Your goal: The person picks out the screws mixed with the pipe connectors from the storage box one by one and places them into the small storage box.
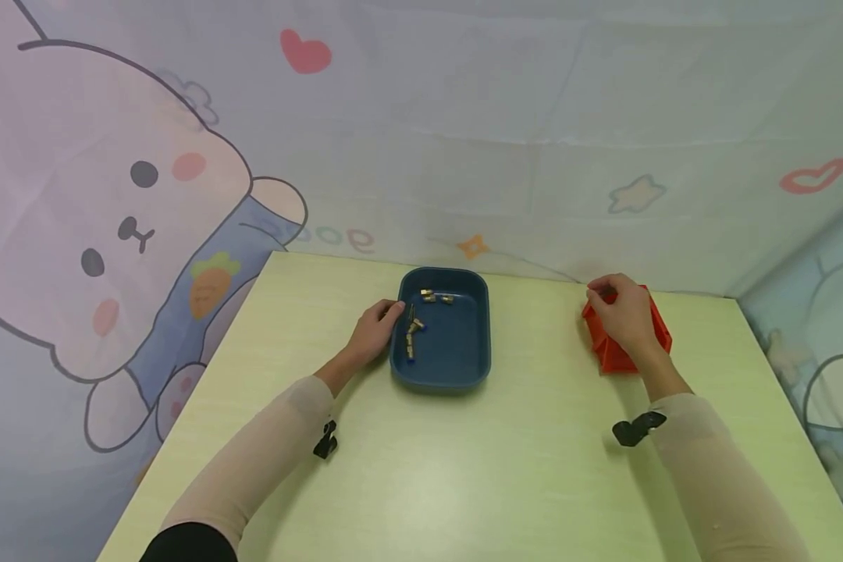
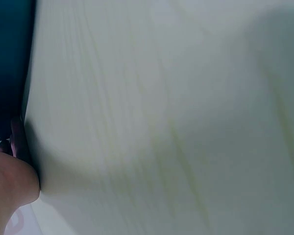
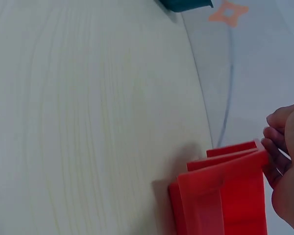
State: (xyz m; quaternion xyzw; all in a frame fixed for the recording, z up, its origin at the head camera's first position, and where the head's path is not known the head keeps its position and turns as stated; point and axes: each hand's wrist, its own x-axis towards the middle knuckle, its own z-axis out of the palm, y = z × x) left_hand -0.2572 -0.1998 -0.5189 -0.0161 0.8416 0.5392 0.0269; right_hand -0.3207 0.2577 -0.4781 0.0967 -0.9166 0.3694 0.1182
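A dark blue tray (image 1: pixel 457 343) lies on the table, holding several small brass fittings (image 1: pixel 410 343), some with blue ends. My left hand (image 1: pixel 374 332) grips the tray's left rim, thumb at the edge. In the left wrist view, only part of that hand (image 2: pixel 12 181) shows beside the tray wall (image 2: pixel 10 58). On the right, a red plastic bin (image 1: pixel 614 355) sits below my right hand (image 1: pixel 625 312). Its fingers bend close together above the bin's edge in the right wrist view. Whether anything small is between the fingertips is hidden.
The pale wood-grain table (image 1: pixel 421 468) meets a printed cloth backdrop (image 1: pixel 464 156) behind the tray and bin. A stretch of tabletop separates the tray from the bin. Black camera mounts (image 1: pixel 638 429) sit at both wrists.
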